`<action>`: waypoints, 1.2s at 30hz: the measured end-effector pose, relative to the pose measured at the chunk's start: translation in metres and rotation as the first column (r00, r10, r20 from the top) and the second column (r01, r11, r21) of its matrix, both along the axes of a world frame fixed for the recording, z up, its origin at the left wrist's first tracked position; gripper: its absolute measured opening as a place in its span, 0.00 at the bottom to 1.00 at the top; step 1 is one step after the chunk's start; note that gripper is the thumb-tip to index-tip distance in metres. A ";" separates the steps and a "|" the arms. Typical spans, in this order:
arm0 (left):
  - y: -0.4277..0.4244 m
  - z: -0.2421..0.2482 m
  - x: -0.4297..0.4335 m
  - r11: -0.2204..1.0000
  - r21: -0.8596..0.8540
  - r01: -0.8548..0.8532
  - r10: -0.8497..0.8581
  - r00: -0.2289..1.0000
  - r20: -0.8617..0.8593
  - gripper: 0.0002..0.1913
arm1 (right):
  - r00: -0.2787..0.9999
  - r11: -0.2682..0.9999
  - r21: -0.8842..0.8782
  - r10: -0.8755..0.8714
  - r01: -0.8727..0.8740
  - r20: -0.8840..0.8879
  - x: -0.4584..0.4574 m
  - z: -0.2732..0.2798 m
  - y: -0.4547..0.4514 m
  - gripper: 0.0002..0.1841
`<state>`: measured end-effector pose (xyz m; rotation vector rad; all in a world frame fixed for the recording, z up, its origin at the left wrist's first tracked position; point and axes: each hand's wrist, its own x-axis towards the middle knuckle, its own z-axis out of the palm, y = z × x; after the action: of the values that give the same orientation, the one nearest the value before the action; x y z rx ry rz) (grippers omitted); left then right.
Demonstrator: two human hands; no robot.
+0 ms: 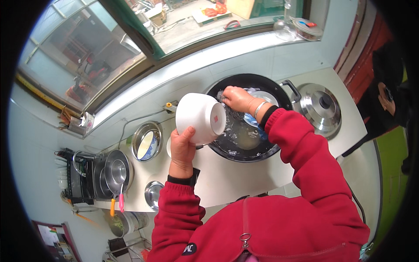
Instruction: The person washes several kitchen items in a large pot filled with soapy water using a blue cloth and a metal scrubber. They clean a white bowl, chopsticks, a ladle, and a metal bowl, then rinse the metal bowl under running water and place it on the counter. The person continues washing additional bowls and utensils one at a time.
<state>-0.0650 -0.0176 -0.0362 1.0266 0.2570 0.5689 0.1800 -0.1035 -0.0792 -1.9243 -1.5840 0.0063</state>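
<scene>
My left hand (184,144) grips a white bowl (194,114), tilted so its foot, with a small red mark, faces right. The bowl overlaps the left rim of a large black wok (244,152). Over the wok, my right hand (238,99) clutches a dark grey scouring pad (236,113) just right of the bowl; whether the pad touches the bowl is hard to tell. Water with pale suds lies in the wok. A white dish (266,97) and a blue-and-white one rest in it, partly covered by my right wrist.
A steel lid (319,109) lies right of the wok. To the left are a steel basin (134,144) holding a blue-patterned bowl (149,147), a small steel bowl (153,195) and stacked steel pans (116,170). A person in dark clothes (386,78) stands at the right; a window runs behind the counter.
</scene>
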 end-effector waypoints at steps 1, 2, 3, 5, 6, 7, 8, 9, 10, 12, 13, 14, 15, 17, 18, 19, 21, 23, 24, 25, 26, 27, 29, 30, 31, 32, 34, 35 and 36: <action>0.001 0.001 -0.004 1.000 -0.026 -0.014 0.015 1.000 0.019 0.27 | 0.999 0.987 -0.157 -0.017 0.024 0.048 -0.001 -0.006 0.010 0.11; 0.001 0.002 -0.010 0.998 -0.069 -0.002 0.005 0.999 0.032 0.29 | 0.998 0.977 -0.211 -0.005 0.019 0.066 -0.004 -0.012 0.017 0.11; 0.001 0.003 -0.014 0.995 -0.098 -0.008 0.013 0.999 0.053 0.27 | 0.993 0.937 -0.349 0.013 0.030 0.119 -0.006 -0.018 0.023 0.12; 0.000 0.003 -0.021 0.988 -0.156 -0.008 0.025 0.994 0.108 0.23 | 0.992 0.828 -0.560 0.069 0.001 0.104 -0.010 -0.028 0.027 0.21; -0.001 0.004 -0.024 0.986 -0.163 -0.014 0.034 0.992 0.121 0.24 | 0.994 0.776 -0.631 0.068 -0.001 0.083 -0.012 -0.033 0.028 0.28; -0.001 0.004 -0.027 0.985 -0.170 -0.017 0.040 0.990 0.135 0.24 | 0.996 0.706 -0.708 0.065 0.000 0.065 -0.015 -0.037 0.028 0.37; -0.001 0.005 -0.030 0.983 -0.182 -0.013 0.041 0.987 0.154 0.24 | 0.996 0.629 -0.776 0.085 -0.048 0.008 -0.016 -0.040 0.033 0.44; 0.000 0.005 -0.033 0.981 -0.194 0.004 0.032 0.983 0.181 0.24 | 0.993 0.614 -0.789 0.105 -0.020 0.056 -0.018 -0.043 0.033 0.35; 0.001 0.005 -0.035 0.979 -0.203 0.018 0.022 0.980 0.197 0.23 | 0.981 0.661 -0.749 0.168 -0.041 0.095 -0.019 -0.045 0.035 0.29; 0.004 0.005 -0.039 0.978 -0.208 0.026 0.017 0.980 0.200 0.23 | 0.962 0.749 -0.662 0.206 -0.036 0.180 -0.018 -0.047 0.034 0.15; 0.005 0.004 -0.039 0.973 -0.228 0.045 0.002 0.980 0.201 0.23 | 0.974 0.793 -0.608 0.166 -0.040 0.153 -0.016 -0.045 0.033 0.15; 0.006 0.003 -0.039 0.977 -0.208 0.038 0.000 0.983 0.182 0.25 | 0.983 0.851 -0.523 0.136 -0.054 0.120 -0.012 -0.043 0.025 0.14; 0.008 0.003 -0.038 0.980 -0.195 0.034 -0.002 0.987 0.163 0.27 | 0.992 0.884 -0.466 0.094 -0.042 0.089 -0.009 -0.040 0.016 0.13; 0.009 0.001 -0.034 0.985 -0.169 0.024 -0.002 0.992 0.129 0.26 | 0.990 0.977 -0.188 0.116 -0.100 0.077 -0.003 -0.030 -0.006 0.11; 0.010 0.000 -0.030 0.988 -0.154 0.022 -0.005 0.994 0.113 0.24 | 0.996 0.990 -0.115 0.087 -0.083 0.033 -0.001 -0.024 -0.017 0.12; 0.010 -0.001 -0.027 0.990 -0.138 0.024 -0.010 0.995 0.096 0.21 | 0.997 0.997 -0.021 0.075 -0.076 -0.009 -0.001 -0.018 -0.030 0.12; 0.010 -0.003 -0.020 0.996 -0.083 0.042 -0.038 0.998 0.051 0.20 | 0.999 0.999 0.031 0.010 -0.008 -0.051 -0.003 -0.006 -0.048 0.12; 0.008 -0.005 -0.011 0.995 -0.041 0.090 -0.090 0.996 0.008 0.19 | 0.992 0.993 0.112 -0.028 0.042 -0.127 -0.005 0.005 -0.067 0.12; 0.008 -0.005 -0.008 0.992 -0.026 0.124 -0.125 0.992 -0.016 0.19 | 0.981 0.987 0.143 -0.044 0.071 -0.189 -0.007 0.010 -0.074 0.12; 0.007 -0.005 -0.003 0.987 -0.008 0.158 -0.158 0.987 -0.038 0.19 | 0.967 0.981 0.168 -0.055 0.099 -0.249 -0.008 0.014 -0.080 0.12; 0.005 -0.006 0.003 0.988 0.007 0.156 -0.155 0.986 -0.053 0.19 | 0.944 0.976 0.168 -0.078 0.138 -0.320 -0.010 0.017 -0.086 0.12; 0.004 -0.007 0.009 0.984 0.024 0.179 -0.176 0.981 -0.081 0.19 | 0.908 0.968 0.200 -0.056 0.151 -0.415 -0.011 0.020 -0.090 0.12; 0.000 -0.008 0.017 0.975 0.042 0.217 -0.210 0.968 -0.140 0.20 | 0.805 0.950 0.255 0.007 0.179 -0.593 -0.016 0.024 -0.095 0.13; -0.003 -0.009 0.021 0.973 0.061 0.223 -0.211 0.965 -0.159 0.19 | 0.780 0.942 0.293 0.058 0.165 -0.623 -0.017 0.025 -0.095 0.13; -0.006 -0.010 0.026 0.970 0.085 0.228 -0.210 0.962 -0.176 0.19 | 0.821 0.944 0.290 0.040 0.156 -0.570 -0.018 0.027 -0.097 0.13; -0.007 -0.011 0.029 0.967 0.106 0.230 -0.207 0.959 -0.193 0.18 | 0.856 0.948 0.284 0.023 0.145 -0.516 -0.018 0.028 -0.096 0.13; -0.009 -0.012 0.030 0.968 0.061 0.243 -0.230 0.960 -0.161 0.18 | 0.948 0.950 0.288 -0.024 0.120 -0.317 -0.017 0.029 -0.096 0.14; -0.008 -0.013 0.030 0.966 0.030 0.255 -0.249 0.958 -0.143 0.19 | 0.947 0.968 0.213 -0.062 0.134 -0.314 -0.015 0.029 -0.097 0.14; -0.007 -0.013 0.030 0.963 0.019 0.270 -0.266 0.956 -0.121 0.19 | 0.954 0.978 0.172 -0.066 0.120 -0.291 -0.013 0.029 -0.096 0.14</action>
<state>-0.0355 -0.0247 -0.0493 1.1101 0.2071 0.2680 0.1665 -0.1991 -0.0502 -1.7600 -1.2570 0.0869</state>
